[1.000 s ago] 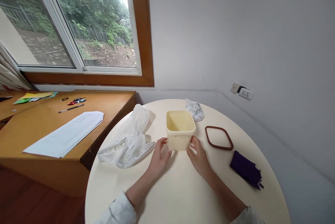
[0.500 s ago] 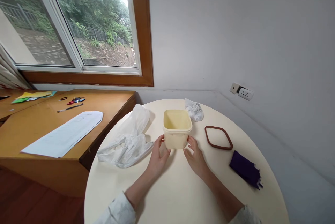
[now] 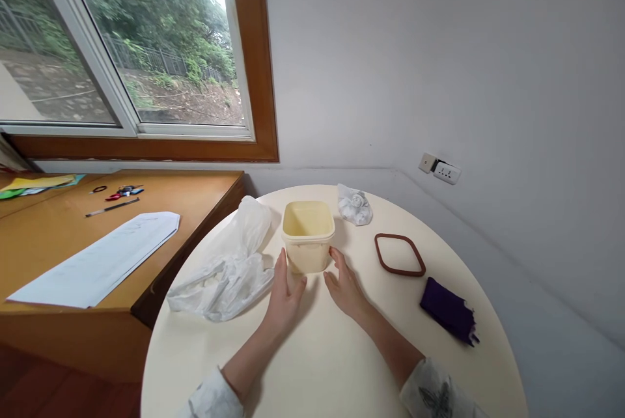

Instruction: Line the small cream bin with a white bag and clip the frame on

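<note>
A pale yellow square plastic container [image 3: 308, 255] stands upright on the round cream table, its open top facing up. My left hand [image 3: 286, 291] is at its lower left side, fingers stretched along the wall and thumb apart. At the lower right side is my right hand [image 3: 346, 286], its fingers spread and the fingertips close to the corner. Whether the fingertips still touch the walls is hard to see. Left of the container lies a crumpled white plastic bag [image 3: 229, 281]. A brown rounded-square ring [image 3: 400, 271] lies flat to the right, with a folded dark purple cloth [image 3: 448, 310] nearer to me.
Behind the container, to the right, sits a small knotted white plastic bag [image 3: 355, 207]. A wooden desk [image 3: 205, 193] on the left bears paper sheets [image 3: 102, 262], a pen [image 3: 112, 208] and keys [image 3: 125, 191]. A wall socket [image 3: 446, 172] is on the right.
The container has shifted a little to the left on the table, and both hands moved with it. My fingers have loosened around it. The view has turned slightly right.
</note>
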A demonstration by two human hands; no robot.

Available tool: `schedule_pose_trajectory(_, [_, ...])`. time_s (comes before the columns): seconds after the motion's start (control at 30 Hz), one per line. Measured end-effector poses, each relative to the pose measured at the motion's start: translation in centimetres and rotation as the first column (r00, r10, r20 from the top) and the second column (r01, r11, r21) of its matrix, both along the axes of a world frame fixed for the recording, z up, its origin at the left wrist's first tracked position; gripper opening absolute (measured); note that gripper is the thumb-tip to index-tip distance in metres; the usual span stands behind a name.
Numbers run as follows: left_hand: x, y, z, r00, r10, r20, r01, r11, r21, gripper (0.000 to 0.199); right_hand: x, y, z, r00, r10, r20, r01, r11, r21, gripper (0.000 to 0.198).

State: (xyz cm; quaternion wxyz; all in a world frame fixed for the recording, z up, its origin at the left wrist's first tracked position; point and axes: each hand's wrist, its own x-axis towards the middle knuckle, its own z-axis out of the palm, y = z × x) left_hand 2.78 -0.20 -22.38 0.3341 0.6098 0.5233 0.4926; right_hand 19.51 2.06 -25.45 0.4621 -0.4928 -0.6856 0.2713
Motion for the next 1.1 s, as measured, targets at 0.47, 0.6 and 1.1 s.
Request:
schedule_pose_trajectory(0.47, [-0.2,0.4,-0.2,0.996,0.083,-0.034,-0.077,0.986,0.146,0.018,1.9,4.3,-1.4,0.99,-0.134,-0.033,0.134,0.991,-0.004,0.058])
schedule_pose_trajectory(0.6, [-0.1,0.4,-0.3,0.998,0.054,-0.04,-0.049,0.993,0.11,0.017,2.9,5.9,-2.0,0.984,-0.173,-0.049,0.174,0.985,0.006,0.057])
schedule_pose_trajectory(1.1, [0.1,0.4,0.0,1.0,-0.015,0.01,0.014,1.0,0.02,0.016,4.3,8.1,-2.3,0.964,-0.255,-0.079,0.258,0.966,0.02,0.057])
